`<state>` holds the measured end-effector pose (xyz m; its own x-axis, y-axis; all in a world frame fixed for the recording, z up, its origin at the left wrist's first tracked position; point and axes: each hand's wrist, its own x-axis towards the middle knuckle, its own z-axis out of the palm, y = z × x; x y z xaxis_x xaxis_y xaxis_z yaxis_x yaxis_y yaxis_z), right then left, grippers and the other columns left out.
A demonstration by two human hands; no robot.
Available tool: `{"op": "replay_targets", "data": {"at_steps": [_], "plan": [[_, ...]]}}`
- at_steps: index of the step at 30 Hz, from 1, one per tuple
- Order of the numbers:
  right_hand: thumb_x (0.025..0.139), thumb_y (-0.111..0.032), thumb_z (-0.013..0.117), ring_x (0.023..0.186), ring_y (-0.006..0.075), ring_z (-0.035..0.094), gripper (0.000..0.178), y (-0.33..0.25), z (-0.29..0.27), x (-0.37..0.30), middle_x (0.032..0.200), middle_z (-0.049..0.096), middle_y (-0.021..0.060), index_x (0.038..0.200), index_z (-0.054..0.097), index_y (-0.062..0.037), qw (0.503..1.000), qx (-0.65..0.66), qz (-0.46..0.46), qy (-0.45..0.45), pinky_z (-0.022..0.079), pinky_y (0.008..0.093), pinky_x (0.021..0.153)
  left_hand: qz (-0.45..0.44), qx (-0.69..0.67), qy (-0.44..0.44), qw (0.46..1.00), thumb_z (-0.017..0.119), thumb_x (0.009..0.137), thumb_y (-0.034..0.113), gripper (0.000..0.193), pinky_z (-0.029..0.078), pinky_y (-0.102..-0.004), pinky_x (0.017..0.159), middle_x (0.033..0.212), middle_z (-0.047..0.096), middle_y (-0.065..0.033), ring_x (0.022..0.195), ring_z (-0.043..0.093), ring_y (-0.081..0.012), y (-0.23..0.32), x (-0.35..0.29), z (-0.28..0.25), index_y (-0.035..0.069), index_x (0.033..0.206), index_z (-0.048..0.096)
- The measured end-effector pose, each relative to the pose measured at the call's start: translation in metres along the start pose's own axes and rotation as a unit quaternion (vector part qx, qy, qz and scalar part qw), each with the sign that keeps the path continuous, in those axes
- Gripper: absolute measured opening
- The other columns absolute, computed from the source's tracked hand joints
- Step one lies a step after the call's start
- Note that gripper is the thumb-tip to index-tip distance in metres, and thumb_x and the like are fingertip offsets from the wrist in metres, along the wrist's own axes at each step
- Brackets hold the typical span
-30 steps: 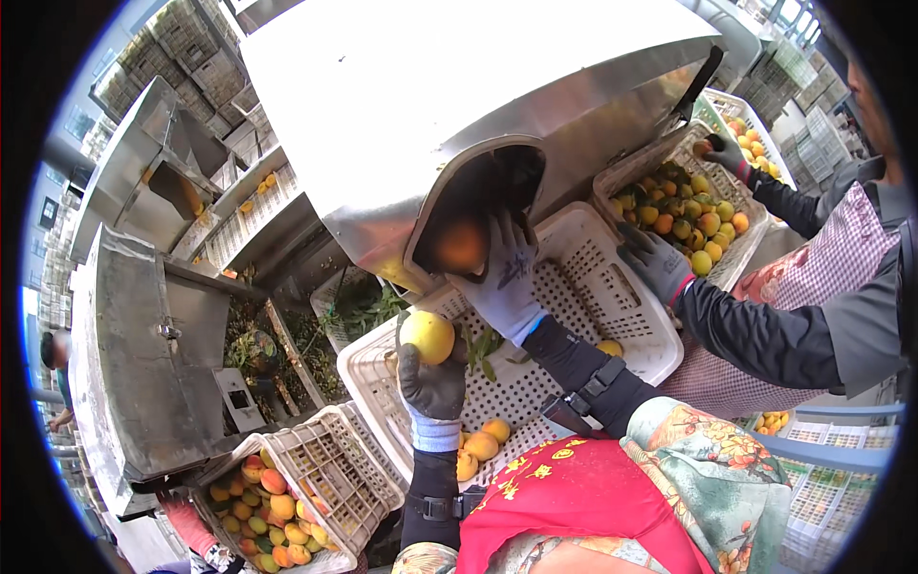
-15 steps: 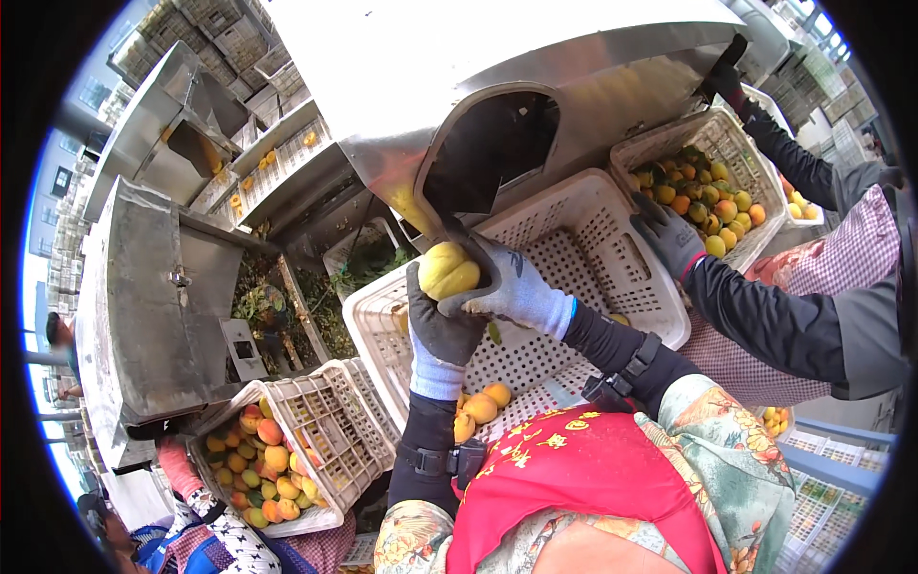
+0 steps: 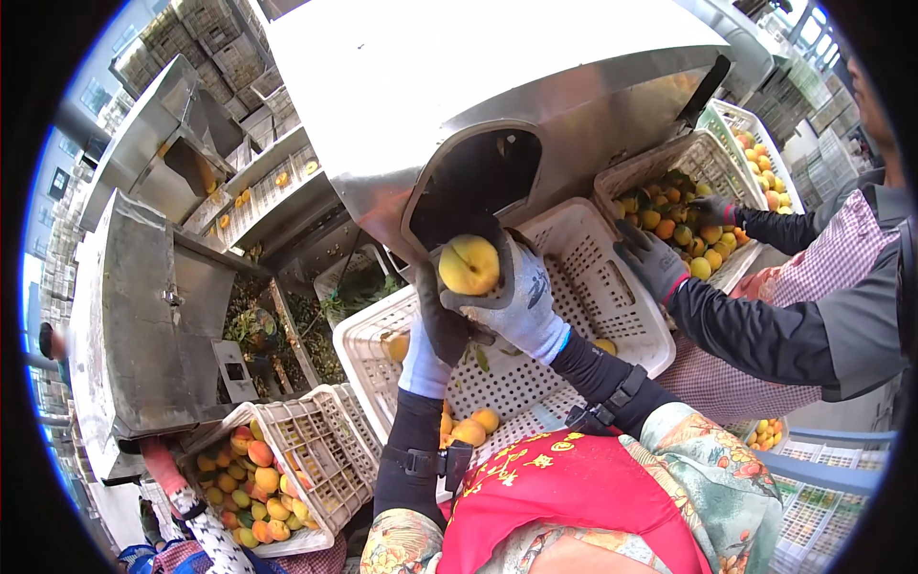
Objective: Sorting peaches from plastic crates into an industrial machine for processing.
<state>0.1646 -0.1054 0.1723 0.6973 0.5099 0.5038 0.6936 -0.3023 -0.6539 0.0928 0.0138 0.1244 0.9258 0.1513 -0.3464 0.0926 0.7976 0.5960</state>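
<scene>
A yellow peach [image 3: 469,265] is held up between my hands, its stem hollow and crease turned toward me. My right hand [image 3: 524,304], in a grey and light-blue glove, grips it from the right with the thumb across its lower side. Against its left side closes my gloved left hand [image 3: 442,323], its fingers partly hidden. Under both hands stands a white perforated crate [image 3: 612,277] with several peaches [image 3: 469,430] at its near end. Just beyond the peach is the dark oval opening [image 3: 478,182] of a metal machine.
To the right, a co-worker's gloved hands [image 3: 655,263] are at a crate of peaches [image 3: 684,225]. Another full crate [image 3: 325,459] stands tilted at lower left, with a pink-sleeved arm [image 3: 164,469] beside it. A metal cabinet [image 3: 143,306] and leafy debris are at left.
The peach has been turned and moved slightly right, with my right hand now more beneath it. The co-worker's second hand has come down onto the peaches in the right crate.
</scene>
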Motion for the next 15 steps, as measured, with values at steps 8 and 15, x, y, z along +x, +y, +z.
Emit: {"op": "replay_targets", "data": {"at_steps": [8,15], "plan": [[0.065,-0.042,0.079,0.121,0.0447,0.040,0.094,0.045,0.067,0.054,0.132,0.043,0.0261,0.135,0.036,0.0029,0.986,-0.150,0.030,0.070,0.029,0.0542,0.105,-0.185,0.785,-0.179,0.563,0.058,0.081,0.051,0.056,0.047,-0.0424,0.092,0.122,0.059,-0.0190,0.108,0.059,-0.0372,-0.143,-0.054,-0.121,0.018,0.127,0.056],[0.075,-0.033,0.073,0.112,0.0392,0.052,0.070,0.046,0.031,0.074,0.120,0.055,0.0234,0.129,0.046,0.0006,0.989,0.020,-0.116,0.091,0.039,0.0480,0.097,-0.224,0.759,-0.367,0.489,0.063,0.073,0.040,0.056,0.052,-0.0446,0.081,0.116,0.061,-0.0179,0.099,0.062,-0.0380,-0.179,-0.054,-0.182,0.020,0.125,0.057]]}}
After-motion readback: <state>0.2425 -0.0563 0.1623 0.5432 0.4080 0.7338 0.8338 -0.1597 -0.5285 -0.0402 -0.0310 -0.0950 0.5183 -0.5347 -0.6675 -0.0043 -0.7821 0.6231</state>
